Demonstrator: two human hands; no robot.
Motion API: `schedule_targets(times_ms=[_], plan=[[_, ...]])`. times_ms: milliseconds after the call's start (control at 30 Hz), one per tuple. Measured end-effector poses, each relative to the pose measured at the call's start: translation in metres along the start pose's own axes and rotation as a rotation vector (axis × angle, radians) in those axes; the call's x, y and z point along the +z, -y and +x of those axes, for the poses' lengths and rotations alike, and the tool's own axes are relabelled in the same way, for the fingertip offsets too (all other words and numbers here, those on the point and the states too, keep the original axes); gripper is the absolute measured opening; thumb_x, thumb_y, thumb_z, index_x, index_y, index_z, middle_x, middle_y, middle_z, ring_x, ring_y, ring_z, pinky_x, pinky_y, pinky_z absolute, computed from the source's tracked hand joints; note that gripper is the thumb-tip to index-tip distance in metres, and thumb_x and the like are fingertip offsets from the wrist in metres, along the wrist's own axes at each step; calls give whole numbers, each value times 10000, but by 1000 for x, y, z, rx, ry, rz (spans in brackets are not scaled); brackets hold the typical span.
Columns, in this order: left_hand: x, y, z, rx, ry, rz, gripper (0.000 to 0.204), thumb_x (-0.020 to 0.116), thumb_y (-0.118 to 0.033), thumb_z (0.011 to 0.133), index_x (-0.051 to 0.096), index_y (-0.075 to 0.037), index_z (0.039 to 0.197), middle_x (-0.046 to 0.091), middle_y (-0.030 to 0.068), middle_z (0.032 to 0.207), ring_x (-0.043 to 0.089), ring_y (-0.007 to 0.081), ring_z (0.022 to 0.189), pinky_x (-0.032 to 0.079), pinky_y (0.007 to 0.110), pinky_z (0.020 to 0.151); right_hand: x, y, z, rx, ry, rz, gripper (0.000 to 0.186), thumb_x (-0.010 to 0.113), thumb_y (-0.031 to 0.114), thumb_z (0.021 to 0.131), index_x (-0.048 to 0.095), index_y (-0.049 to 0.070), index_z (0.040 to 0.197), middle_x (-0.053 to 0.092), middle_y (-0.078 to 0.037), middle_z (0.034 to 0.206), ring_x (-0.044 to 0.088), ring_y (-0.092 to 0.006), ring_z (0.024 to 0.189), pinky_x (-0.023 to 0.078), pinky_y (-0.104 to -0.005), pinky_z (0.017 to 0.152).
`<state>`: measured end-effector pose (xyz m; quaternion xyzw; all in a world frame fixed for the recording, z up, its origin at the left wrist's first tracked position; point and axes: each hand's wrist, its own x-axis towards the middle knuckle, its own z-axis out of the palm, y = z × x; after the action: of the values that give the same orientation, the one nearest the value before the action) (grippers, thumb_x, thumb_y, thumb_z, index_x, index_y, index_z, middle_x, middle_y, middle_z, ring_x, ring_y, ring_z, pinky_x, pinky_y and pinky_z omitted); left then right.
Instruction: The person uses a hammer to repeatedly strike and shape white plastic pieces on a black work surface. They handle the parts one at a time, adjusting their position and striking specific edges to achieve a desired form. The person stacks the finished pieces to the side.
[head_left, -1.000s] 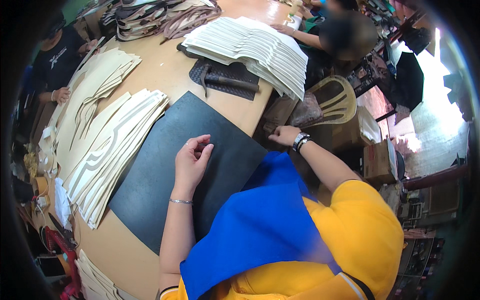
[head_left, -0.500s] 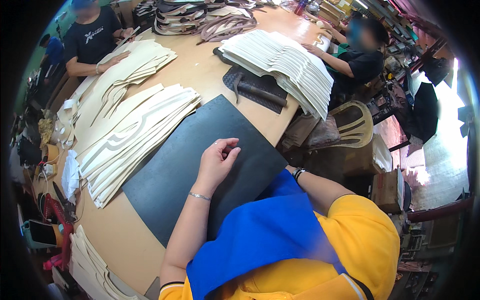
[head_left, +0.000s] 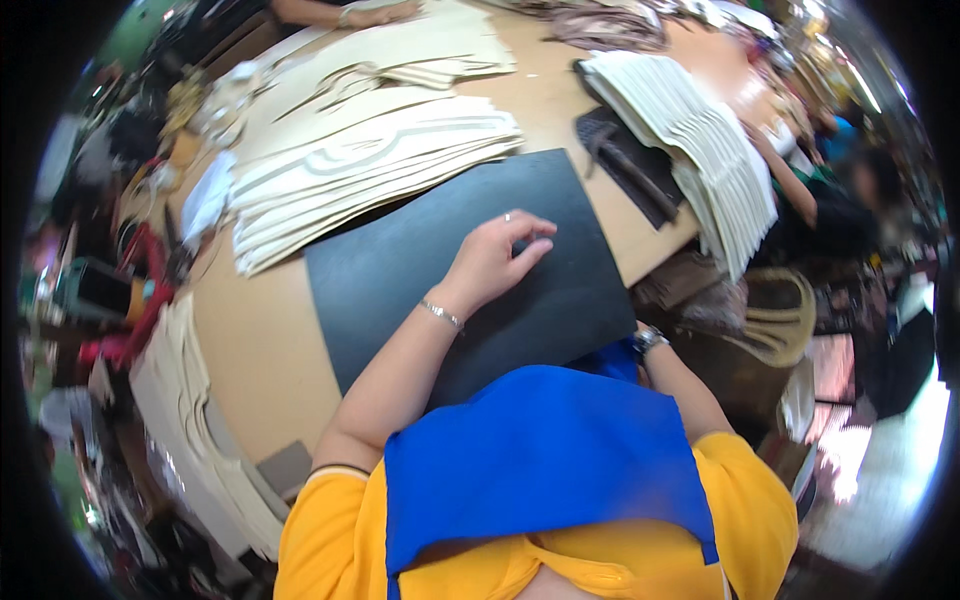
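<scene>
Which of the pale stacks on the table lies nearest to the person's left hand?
The grey-banded cream stack at the far edge of the black mat; the white stack and the others lie farther from the left hand.

I watch the bare left hand (head_left: 498, 256), fingers loosely curled, over a flat black rectangular sheet (head_left: 400, 265) on the smooth tan surface (head_left: 255, 350). Along the sheet's far edge I see fanned cream pieces with grey stripes (head_left: 370, 165). A silver wristwatch (head_left: 652, 338) circles the right wrist near the sheet's corner; that hand is hidden from me.
</scene>
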<state>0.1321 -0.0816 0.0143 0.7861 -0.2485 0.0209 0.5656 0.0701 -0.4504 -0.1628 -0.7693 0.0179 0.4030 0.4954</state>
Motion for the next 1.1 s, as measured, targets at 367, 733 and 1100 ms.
schedule_targets(times_ms=[367, 733, 1100], plan=[[-131, 71, 31, -301, -286, 1087, 439, 642, -438, 924, 703, -99, 1197, 672, 117, 1216, 649, 306, 1097, 509, 463, 935, -47, 76, -128, 245, -222, -644, 422, 745, 259, 846, 668, 4, 1174, 725, -169, 1012, 703, -278, 935, 543, -381, 845], [-153, 21, 22, -14, -238, 1366, 166, 554, -261, 1002, 635, -115, 1001, 709, 107, 937, 694, 324, 806, 532, 467, 754, -100, 188, -29, -718, -955, -946, 373, 743, 274, 867, 647, 85, 1175, 645, -135, 1180, 621, -338, 1074, 517, -465, 883], [7, -13, -38, -1, -10, 906, 363, 709, -353, 903, 628, -46, 1079, 593, 187, 1321, 583, 363, 1187, 488, 468, 966, -131, 200, 19, -346, -867, -850, 441, 593, 410, 976, 585, 50, 1231, 670, -219, 1096, 660, -393, 1028, 537, -483, 859]])
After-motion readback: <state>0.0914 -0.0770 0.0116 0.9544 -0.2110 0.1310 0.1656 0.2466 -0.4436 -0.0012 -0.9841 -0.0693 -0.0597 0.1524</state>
